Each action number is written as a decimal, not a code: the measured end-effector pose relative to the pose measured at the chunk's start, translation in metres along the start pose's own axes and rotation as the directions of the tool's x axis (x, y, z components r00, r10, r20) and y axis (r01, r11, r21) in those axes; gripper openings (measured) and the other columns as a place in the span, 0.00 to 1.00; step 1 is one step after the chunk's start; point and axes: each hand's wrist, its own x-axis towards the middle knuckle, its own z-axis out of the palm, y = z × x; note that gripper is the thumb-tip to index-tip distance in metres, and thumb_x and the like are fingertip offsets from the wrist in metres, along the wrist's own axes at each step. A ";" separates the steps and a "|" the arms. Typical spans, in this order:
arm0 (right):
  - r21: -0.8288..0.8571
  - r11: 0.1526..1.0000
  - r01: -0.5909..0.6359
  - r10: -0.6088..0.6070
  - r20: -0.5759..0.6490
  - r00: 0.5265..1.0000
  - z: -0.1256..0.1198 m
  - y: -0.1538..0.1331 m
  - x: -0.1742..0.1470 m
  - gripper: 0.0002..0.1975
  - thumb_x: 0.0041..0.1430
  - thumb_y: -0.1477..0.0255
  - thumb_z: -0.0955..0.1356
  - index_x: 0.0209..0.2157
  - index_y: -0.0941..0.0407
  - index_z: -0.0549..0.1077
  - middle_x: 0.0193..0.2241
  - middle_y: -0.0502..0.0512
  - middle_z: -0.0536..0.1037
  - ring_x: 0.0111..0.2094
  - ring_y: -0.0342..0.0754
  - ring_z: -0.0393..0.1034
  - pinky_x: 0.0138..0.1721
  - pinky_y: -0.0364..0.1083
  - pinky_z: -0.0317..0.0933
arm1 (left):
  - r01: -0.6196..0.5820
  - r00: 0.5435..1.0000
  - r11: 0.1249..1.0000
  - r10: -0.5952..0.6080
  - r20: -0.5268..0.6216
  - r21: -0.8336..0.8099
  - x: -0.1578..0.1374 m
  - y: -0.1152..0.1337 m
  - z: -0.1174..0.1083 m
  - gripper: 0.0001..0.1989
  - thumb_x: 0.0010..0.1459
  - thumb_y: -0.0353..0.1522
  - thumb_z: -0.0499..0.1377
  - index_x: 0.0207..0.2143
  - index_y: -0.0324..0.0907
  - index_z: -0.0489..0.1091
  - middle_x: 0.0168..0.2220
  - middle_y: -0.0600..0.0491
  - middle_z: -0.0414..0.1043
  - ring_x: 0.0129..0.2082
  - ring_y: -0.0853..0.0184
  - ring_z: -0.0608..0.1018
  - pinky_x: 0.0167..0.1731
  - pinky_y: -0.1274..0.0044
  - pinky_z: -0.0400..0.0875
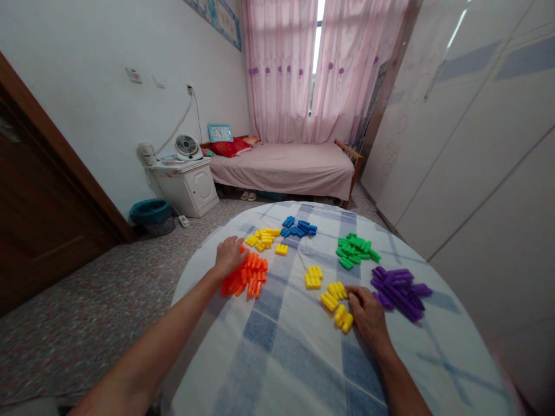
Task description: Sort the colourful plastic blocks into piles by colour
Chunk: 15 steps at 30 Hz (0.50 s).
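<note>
The left hand (pixel 229 257) is covering part of the orange pile (pixel 254 274), the right hand (pixel 368 318) is touching yellow pieces (pixel 337 290) right of that pile, and a green heap (pixel 355 251) and a purple heap (pixel 398 290) are lying farther right of it.

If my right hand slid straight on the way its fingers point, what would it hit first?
Your right hand would likely meet the yellow blocks just ahead; it may already touch them.

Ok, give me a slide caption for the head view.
Left hand at orange pieces, right hand at yellow pieces, on a checked tablecloth.
</note>
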 end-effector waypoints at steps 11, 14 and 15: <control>0.014 1.000 0.010 -0.010 0.000 1.000 -0.001 -0.001 0.000 0.15 0.54 0.66 0.59 0.34 0.57 0.74 0.36 0.57 0.76 0.39 0.51 0.69 0.43 0.50 0.61 | -0.480 0.868 0.872 0.488 0.089 -0.096 -0.058 0.145 0.061 0.29 0.53 0.46 0.57 0.55 0.44 0.60 0.52 0.45 0.64 0.50 0.57 0.69 0.47 0.67 0.68; 0.015 1.000 0.005 -0.005 0.001 1.000 -0.002 0.002 0.002 0.16 0.53 0.65 0.60 0.34 0.57 0.74 0.35 0.58 0.76 0.38 0.51 0.70 0.42 0.50 0.62 | -0.437 0.894 0.900 0.434 0.113 -0.004 -0.057 0.157 0.072 0.25 0.53 0.44 0.57 0.52 0.44 0.62 0.47 0.45 0.67 0.46 0.56 0.70 0.42 0.67 0.69; 0.016 1.000 0.002 -0.002 0.004 1.000 -0.002 0.002 0.002 0.16 0.53 0.65 0.60 0.34 0.57 0.74 0.35 0.58 0.77 0.38 0.51 0.70 0.42 0.50 0.62 | -0.439 0.892 0.898 0.434 0.126 0.016 -0.055 0.158 0.075 0.21 0.54 0.43 0.56 0.49 0.44 0.63 0.45 0.46 0.68 0.45 0.57 0.70 0.41 0.68 0.69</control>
